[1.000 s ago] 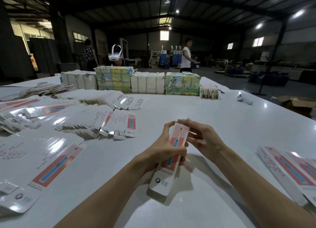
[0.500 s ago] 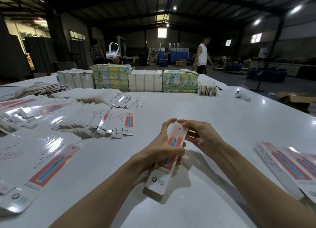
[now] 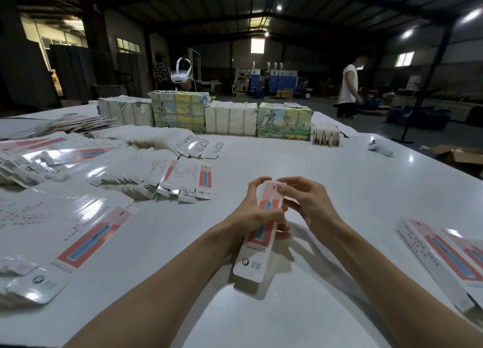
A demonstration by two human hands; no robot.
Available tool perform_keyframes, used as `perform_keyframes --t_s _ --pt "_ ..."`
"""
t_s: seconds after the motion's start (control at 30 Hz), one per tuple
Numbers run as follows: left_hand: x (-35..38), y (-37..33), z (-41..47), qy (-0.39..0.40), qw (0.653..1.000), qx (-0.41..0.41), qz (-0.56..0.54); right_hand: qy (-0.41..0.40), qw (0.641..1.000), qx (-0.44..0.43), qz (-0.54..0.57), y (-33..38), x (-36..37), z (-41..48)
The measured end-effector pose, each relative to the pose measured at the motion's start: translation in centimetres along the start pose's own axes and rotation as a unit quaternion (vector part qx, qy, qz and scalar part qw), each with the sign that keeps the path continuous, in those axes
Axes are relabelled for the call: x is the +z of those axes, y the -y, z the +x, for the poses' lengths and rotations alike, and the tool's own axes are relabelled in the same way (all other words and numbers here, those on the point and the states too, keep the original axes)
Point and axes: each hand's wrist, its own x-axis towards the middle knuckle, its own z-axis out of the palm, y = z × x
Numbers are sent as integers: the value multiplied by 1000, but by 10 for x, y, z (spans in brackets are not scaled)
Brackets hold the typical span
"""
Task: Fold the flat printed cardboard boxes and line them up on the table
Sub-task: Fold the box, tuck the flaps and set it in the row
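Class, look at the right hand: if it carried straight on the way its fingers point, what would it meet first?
The printed cardboard box: the right hand points leftward, fingertips apparently touching its top end, with the left hand just behind.

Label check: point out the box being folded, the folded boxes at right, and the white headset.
box being folded [image 3: 258,243], head view, lower printed front face
folded boxes [image 3: 452,261], head view, red print on the nearest box
white headset [image 3: 179,76], head view, front visor
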Motion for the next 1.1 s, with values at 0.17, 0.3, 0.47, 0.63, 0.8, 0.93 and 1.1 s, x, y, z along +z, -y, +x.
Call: perform_keyframes --t_s 0.17,0.3,0.47,0.63,0.8,0.93,1.1 --pt "1 1 -1 -6 1000 0 -15 -9 999 -23 -25 -2 4 -2" --pt "6 0 -1 -16 996 -7 -86 -39 996 -24 -78 -4 12 -5" --pt "15 -8 -6 -42 969 34 -240 -39 942 -139 -304 -5 21 -9" --pt "12 -10 -9 3 940 53 -337 61 879 -152 -448 7 26 -18" --pt "8 -8 -9 60 946 38 -318 109 861 -103 -486 12 25 -31" --pt "14 -5 -3 71 963 -41 -257 72 859 -114 -495 11 6 -49" --pt "17 2 1 6 967 -62 -247 24 828 -72 -556 14 -45 -69"
